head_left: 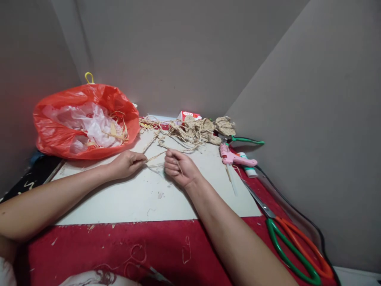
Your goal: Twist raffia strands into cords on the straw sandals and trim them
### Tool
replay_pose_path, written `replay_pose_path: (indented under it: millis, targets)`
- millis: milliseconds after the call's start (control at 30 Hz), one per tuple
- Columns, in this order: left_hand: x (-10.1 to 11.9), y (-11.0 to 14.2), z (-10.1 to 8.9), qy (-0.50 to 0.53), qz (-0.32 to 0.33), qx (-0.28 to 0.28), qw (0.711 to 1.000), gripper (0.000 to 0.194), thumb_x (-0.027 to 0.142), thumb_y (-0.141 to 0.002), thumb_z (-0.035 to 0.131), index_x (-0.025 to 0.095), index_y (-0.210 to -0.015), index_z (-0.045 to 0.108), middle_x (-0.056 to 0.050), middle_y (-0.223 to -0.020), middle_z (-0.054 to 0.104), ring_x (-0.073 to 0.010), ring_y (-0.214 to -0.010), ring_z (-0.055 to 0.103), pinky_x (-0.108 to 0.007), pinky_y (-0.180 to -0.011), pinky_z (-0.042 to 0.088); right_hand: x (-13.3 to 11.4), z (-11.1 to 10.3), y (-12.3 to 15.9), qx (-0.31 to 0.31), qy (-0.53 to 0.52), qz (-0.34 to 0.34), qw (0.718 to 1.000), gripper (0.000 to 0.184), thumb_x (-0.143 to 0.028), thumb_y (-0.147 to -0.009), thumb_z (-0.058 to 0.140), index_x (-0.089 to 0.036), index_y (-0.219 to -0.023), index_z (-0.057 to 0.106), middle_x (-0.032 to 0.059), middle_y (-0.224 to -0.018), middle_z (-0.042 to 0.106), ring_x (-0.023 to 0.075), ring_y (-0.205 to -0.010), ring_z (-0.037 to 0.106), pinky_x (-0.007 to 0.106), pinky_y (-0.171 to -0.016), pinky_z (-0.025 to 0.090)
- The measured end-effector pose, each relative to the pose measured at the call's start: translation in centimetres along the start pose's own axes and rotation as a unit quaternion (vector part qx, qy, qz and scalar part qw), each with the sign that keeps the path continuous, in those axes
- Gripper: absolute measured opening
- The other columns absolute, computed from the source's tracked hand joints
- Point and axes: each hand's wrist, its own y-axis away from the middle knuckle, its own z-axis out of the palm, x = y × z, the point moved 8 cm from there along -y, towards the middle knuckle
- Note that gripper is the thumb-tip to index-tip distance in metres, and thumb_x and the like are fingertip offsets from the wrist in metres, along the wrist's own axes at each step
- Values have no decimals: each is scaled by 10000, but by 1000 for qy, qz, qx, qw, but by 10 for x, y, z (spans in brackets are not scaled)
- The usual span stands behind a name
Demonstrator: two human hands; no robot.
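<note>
My left hand (131, 163) is closed in a pinch on a thin tan straw cord (156, 155), left of the middle of the white board (119, 202). Facing it, my right hand (180, 167) has its fingers curled, with the thumb and forefinger pinching the same cord. A short stretch of cord runs taut between the two hands. Fine loose fibres hang below it. Just beyond my hands, more twisted cord trails toward a heap of woven straw pieces (193, 129) at the board's far edge.
A red plastic bag (89, 95) with scraps stands at the left. On the right are a pink glue gun (235, 157), green-handled pliers (247, 140), and large scissors (276, 222) with green and orange handles. Small red-handled scissors (139, 264) lie on the red cloth in front.
</note>
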Motion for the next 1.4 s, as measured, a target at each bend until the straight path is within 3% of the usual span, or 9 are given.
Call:
replay_pose_path:
  millis: [167, 267, 500, 633, 900, 1033, 1167, 1233, 1400]
  targets:
    - [-5, 0, 5, 14, -43, -21, 999, 206, 216, -853, 478, 135, -781, 652, -5, -662, 639, -91, -602, 534, -198, -601, 380, -43, -18, 13, 127, 24, -181, 975, 224, -290, -774, 576, -204, -673, 396, -118, -471, 261, 37, -352, 174, 134, -324, 160]
    - [-4, 2, 6, 12, -44, -26, 999, 212, 216, -854, 477, 134, -779, 657, -12, -671, 646, -93, -601, 529, -203, -604, 373, -47, 10, 24, 147, 231, -260, 926, 175, -343, -776, 580, -202, -870, 539, -47, -679, 516, 42, -397, 325, 171, -354, 232]
    - [-4, 4, 9, -56, -12, -31, 998, 237, 236, -853, 473, 138, -741, 657, -34, -680, 658, -113, -593, 525, -226, -586, 337, 13, 69, 16, 87, 823, -207, 522, 511, -227, -810, 504, -130, -1309, 460, 176, -1218, 581, 243, -889, 597, 348, -727, 429]
    - [-4, 4, 14, -74, 8, -44, 996, 220, 226, -844, 475, 150, -759, 663, -42, -716, 670, -127, -625, 539, -237, -577, 316, 27, 54, 9, 92, 889, -114, 433, 287, -257, -889, 402, -156, -1007, 643, 137, -928, 695, 231, -769, 620, 305, -642, 383]
    - [-6, 8, 13, -37, -2, -42, 998, 191, 144, -811, 475, 151, -734, 650, -20, -686, 637, -111, -605, 504, -236, -587, 311, -13, 18, 30, 190, 843, -194, 464, 258, -300, -863, 444, -167, -847, 665, 102, -791, 695, 195, -645, 581, 297, -616, 398]
    - [-8, 7, 12, -27, -16, -34, 999, 201, 123, -808, 466, 139, -723, 647, -24, -686, 630, -108, -603, 489, -238, -591, 311, -29, 48, 82, 288, 780, -328, 448, 274, -291, -837, 505, -170, -1058, 611, 142, -1053, 644, 169, -602, 551, 341, -640, 431]
    - [-9, 7, 13, -24, -28, -33, 999, 202, 127, -810, 464, 140, -729, 648, -22, -696, 630, -108, -606, 487, -245, -591, 304, 62, 113, 105, -66, 762, -190, 616, 107, -261, -858, 544, -241, -931, 620, 46, -805, 640, 163, -663, 572, 272, -587, 429]
    - [-10, 7, 13, -22, -30, -30, 999, 203, 128, -810, 462, 141, -730, 648, -22, -691, 625, -106, -601, 481, -247, -590, 302, 109, 126, 118, -173, 767, -78, 613, 116, -240, -808, 614, -229, -924, 625, 53, -845, 628, 174, -715, 566, 276, -599, 416]
    - [-12, 8, 13, -19, -30, -27, 999, 189, 145, -810, 472, 143, -727, 642, -17, -672, 610, -106, -592, 465, -248, -586, 300, 141, 119, 119, -172, 785, 0, 595, 93, -133, -830, 511, -183, -785, 576, 53, -833, 586, 158, -714, 513, 268, -581, 359]
